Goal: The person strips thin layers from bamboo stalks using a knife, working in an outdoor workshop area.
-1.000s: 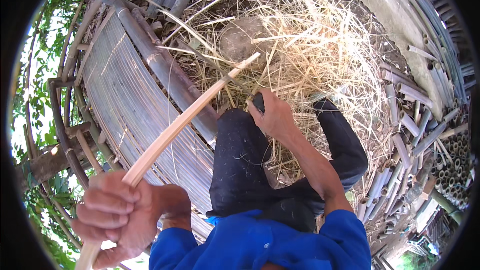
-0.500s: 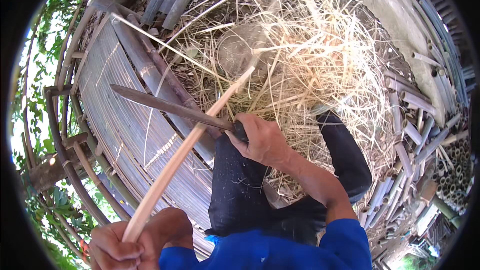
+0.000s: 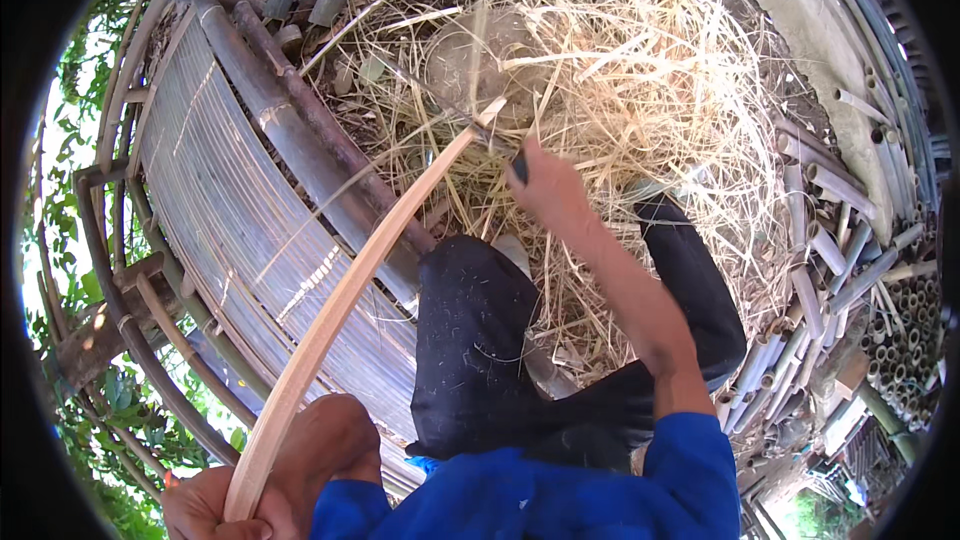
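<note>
My left hand (image 3: 285,480), low at the left, grips the near end of a long pale bamboo strip (image 3: 350,290). The strip slants up and away across my knee, slightly bowed, its far tip over the ground litter. My right hand (image 3: 553,188) is closed round the dark handle of a long knife (image 3: 470,122), beyond my knee. Its blade, smeared by motion, points up and left and crosses the strip close to the far tip. Whether the edge is biting into the wood I cannot tell.
A slatted bamboo bench (image 3: 240,190) with a thick pole edge lies at my left. Pale shavings (image 3: 660,100) heap on the ground ahead, around a round flat block (image 3: 480,55). Cut bamboo tubes (image 3: 830,195) are piled at the right. My dark-trousered knee (image 3: 475,330) is below the strip.
My right hand has pushed the knife away from me along the strip, from about its middle to near its far tip. My left hand has drawn slightly lower and nearer, still gripping the strip.
</note>
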Demonstrator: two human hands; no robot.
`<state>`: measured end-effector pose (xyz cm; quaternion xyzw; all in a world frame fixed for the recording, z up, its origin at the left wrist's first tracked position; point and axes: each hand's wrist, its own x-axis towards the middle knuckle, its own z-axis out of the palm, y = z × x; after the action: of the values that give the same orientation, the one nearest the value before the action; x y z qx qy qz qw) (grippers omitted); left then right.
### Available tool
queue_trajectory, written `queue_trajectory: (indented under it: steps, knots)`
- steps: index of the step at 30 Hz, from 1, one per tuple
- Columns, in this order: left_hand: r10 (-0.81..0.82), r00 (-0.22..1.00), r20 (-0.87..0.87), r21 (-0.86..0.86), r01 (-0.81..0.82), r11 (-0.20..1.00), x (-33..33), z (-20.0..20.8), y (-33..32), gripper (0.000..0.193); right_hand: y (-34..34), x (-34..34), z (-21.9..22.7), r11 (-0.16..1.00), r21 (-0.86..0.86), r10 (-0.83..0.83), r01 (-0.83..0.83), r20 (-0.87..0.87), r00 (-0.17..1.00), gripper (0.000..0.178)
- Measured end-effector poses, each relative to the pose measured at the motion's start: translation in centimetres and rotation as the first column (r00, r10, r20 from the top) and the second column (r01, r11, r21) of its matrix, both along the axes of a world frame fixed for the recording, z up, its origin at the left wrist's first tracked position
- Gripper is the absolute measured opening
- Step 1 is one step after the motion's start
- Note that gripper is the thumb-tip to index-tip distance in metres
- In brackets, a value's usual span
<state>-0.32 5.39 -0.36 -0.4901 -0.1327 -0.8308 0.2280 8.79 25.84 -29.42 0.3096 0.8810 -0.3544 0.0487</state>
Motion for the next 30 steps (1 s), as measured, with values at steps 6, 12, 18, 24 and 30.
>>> queue_trajectory:
  steps: [6,12,18,24,30]
  knots:
    - [-0.027,0.998,-0.052,0.136,0.033,0.99,-0.3,0.3,0.4,0.045,-4.0,2.4,1.9,0.969,0.213,0.23,-0.121,-0.615,0.754,0.035]
    - [-0.038,0.999,-0.034,-0.033,0.037,0.999,-1.3,-1.0,-0.4,0.045,2.2,0.1,-7.0,0.999,-0.025,-0.04,0.039,-0.033,0.999,0.032]
    - [-0.044,0.999,-0.008,-0.039,0.043,0.998,-1.0,-0.1,-0.5,0.048,4.1,-0.4,-10.6,0.992,-0.013,-0.125,0.125,-0.049,0.991,0.032]
    - [0.008,1.0,0.018,-0.22,-0.003,0.975,-1.2,-0.2,-2.2,0.049,3.2,1.8,-13.2,0.994,0.07,-0.079,0.087,-0.116,0.99,0.031]
    - [-0.049,0.995,0.085,-0.329,0.074,0.942,-0.7,0.4,-2.7,0.049,2.3,2.6,-9.5,0.973,-0.121,-0.198,0.195,-0.013,0.98,0.028]
